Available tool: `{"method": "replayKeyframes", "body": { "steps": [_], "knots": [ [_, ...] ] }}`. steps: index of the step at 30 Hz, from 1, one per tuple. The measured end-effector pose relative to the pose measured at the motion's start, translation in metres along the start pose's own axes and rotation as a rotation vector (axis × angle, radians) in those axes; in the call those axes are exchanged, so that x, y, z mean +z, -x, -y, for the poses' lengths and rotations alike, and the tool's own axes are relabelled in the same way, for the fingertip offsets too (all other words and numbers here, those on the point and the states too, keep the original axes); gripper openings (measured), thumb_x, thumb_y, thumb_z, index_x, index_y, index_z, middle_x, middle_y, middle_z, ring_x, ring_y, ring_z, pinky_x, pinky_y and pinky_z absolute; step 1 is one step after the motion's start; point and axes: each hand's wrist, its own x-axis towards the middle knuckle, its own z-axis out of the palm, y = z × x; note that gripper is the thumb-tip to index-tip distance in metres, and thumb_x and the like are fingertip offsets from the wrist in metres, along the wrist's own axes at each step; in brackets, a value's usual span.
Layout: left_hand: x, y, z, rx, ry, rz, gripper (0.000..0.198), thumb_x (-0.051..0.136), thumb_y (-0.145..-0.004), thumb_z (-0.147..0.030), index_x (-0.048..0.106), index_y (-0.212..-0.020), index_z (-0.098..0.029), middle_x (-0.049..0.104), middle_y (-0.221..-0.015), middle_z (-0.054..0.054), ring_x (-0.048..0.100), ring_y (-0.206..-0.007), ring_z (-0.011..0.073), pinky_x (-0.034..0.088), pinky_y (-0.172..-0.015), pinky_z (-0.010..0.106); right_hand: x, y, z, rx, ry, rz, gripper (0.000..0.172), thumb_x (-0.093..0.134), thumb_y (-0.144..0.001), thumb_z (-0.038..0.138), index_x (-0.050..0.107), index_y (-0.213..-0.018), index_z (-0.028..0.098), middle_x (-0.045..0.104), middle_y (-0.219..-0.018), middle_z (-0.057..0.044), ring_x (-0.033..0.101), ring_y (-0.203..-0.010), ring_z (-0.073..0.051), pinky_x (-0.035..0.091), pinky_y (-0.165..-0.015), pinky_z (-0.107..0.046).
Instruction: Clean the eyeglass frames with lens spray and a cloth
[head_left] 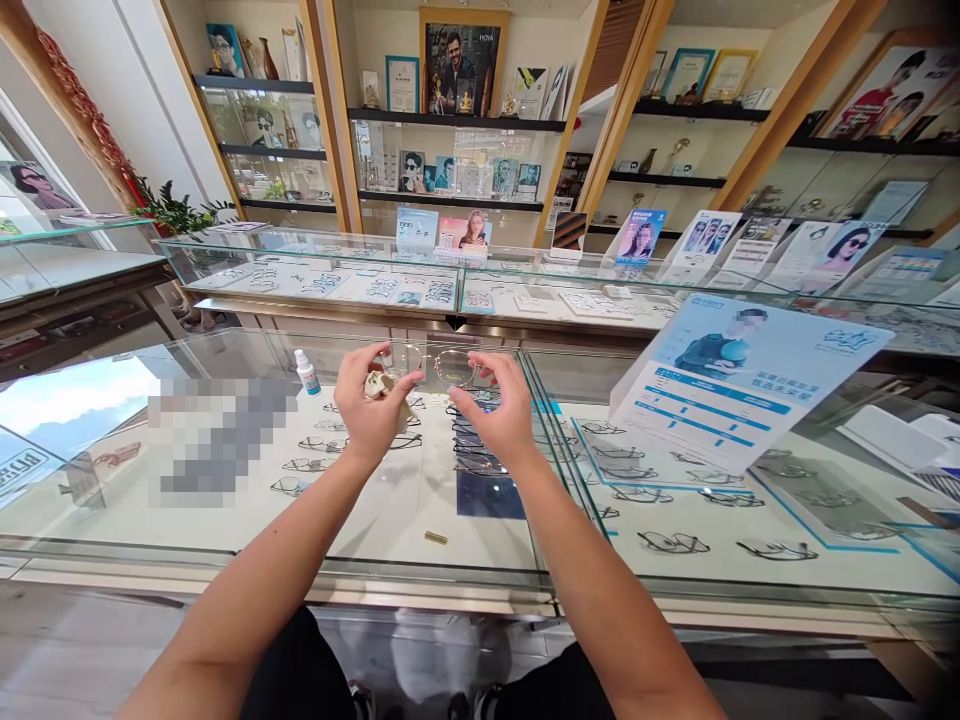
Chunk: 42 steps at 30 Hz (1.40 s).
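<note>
A pair of thin gold-rimmed glasses (pixel 454 368) is held up above the glass counter, its round lenses facing me. My left hand (pixel 369 398) pinches it at the left side and also keeps a crumpled beige cloth (pixel 378 385) in its palm. At the opposite side, the fingers and thumb of my right hand (pixel 501 402) are closed around the edge of the frame. A small white spray bottle (pixel 307 374) stands upright on the counter, left of my left hand.
Under the glass top (pixel 360 545), several eyeglass frames (pixel 673 542) lie in rows. A large blue and white sign (pixel 750 380) leans at the right. Behind runs another glass display case (pixel 330 262), with shelves (pixel 457 121) along the wall. A small gold-coloured piece (pixel 436 537) lies near the front.
</note>
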Motion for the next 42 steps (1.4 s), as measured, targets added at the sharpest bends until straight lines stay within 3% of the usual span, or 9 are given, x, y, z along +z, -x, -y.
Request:
{"method": "replayKeyframes", "body": {
  "steps": [4, 8, 15, 23, 30, 34, 39, 42],
  "knots": [
    [0.0, 0.002, -0.002, -0.031, 0.006, 0.018, 0.055, 0.089, -0.087, -0.065, 0.079, -0.118, -0.021, 0.076, -0.104, 0.006, 0.071, -0.096, 0.0219, 0.057, -0.085, 0.036, 0.001, 0.001, 0.0, -0.045, 0.049, -0.041, 0.035, 0.078, -0.1, 0.048, 0.07, -0.128, 0.029, 0.076, -0.104, -0.005, 0.066, -0.095, -0.026, 0.057, -0.091, -0.046],
    [0.0, 0.001, -0.002, -0.018, 0.028, 0.026, 0.053, 0.091, -0.087, -0.061, 0.079, -0.119, -0.021, 0.077, -0.105, 0.007, 0.07, -0.096, 0.0221, 0.057, -0.087, 0.037, 0.001, 0.002, 0.0, -0.053, 0.058, -0.045, 0.033, 0.076, -0.1, 0.047, 0.069, -0.127, 0.029, 0.074, -0.102, -0.004, 0.065, -0.093, -0.025, 0.056, -0.089, -0.045],
    [0.0, -0.001, 0.002, 0.048, 0.032, 0.045, 0.052, 0.087, -0.092, -0.06, 0.078, -0.125, -0.022, 0.075, -0.108, 0.007, 0.067, -0.092, 0.0207, 0.056, -0.085, 0.035, 0.001, 0.003, 0.0, -0.031, 0.095, -0.038, 0.041, 0.073, -0.1, 0.047, 0.064, -0.136, 0.03, 0.075, -0.107, -0.005, 0.066, -0.096, -0.026, 0.055, -0.095, -0.049],
    [0.004, 0.0, 0.005, 0.076, -0.006, 0.034, 0.06, 0.076, -0.096, -0.071, 0.077, -0.129, -0.021, 0.072, -0.105, 0.008, 0.064, -0.084, 0.0194, 0.057, -0.086, 0.037, 0.003, 0.001, -0.001, 0.029, 0.056, -0.034, 0.044, 0.068, -0.101, 0.048, 0.062, -0.141, 0.029, 0.076, -0.12, -0.007, 0.067, -0.098, -0.025, 0.054, -0.1, -0.051],
    [0.002, -0.008, 0.001, 0.045, -0.001, 0.087, 0.06, 0.074, -0.097, -0.071, 0.079, -0.126, -0.02, 0.071, -0.107, 0.011, 0.068, -0.095, 0.0232, 0.057, -0.089, 0.039, 0.0, -0.008, -0.001, 0.104, 0.009, 0.014, 0.046, 0.067, -0.101, 0.05, 0.061, -0.142, 0.031, 0.076, -0.126, -0.008, 0.069, -0.096, -0.025, 0.058, -0.098, -0.051],
    [-0.011, -0.044, -0.022, 0.121, 0.023, 0.063, 0.049, 0.082, -0.095, -0.062, 0.079, -0.126, -0.025, 0.071, -0.105, 0.007, 0.069, -0.097, 0.0228, 0.058, -0.091, 0.039, -0.022, -0.04, 0.031, 0.124, -0.034, 0.059, 0.041, 0.07, -0.101, 0.045, 0.063, -0.141, 0.035, 0.075, -0.129, -0.007, 0.069, -0.09, -0.022, 0.06, -0.09, -0.048],
    [-0.031, -0.102, -0.084, 0.264, 0.047, 0.062, 0.045, 0.089, -0.092, -0.055, 0.079, -0.124, -0.025, 0.074, -0.104, 0.005, 0.07, -0.1, 0.0228, 0.059, -0.096, 0.04, -0.066, -0.076, 0.101, 0.018, 0.029, 0.002, 0.04, 0.069, -0.104, 0.044, 0.065, -0.142, 0.035, 0.074, -0.129, -0.007, 0.07, -0.091, -0.022, 0.062, -0.084, -0.045],
    [-0.04, -0.117, -0.118, 0.261, 0.032, 0.093, 0.045, 0.088, -0.092, -0.056, 0.077, -0.124, -0.025, 0.075, -0.107, 0.005, 0.072, -0.101, 0.0231, 0.06, -0.094, 0.04, -0.083, -0.078, 0.13, -0.052, 0.092, -0.083, 0.04, 0.067, -0.106, 0.043, 0.064, -0.145, 0.035, 0.073, -0.133, -0.008, 0.072, -0.099, -0.025, 0.063, -0.081, -0.044]
  ]
}}
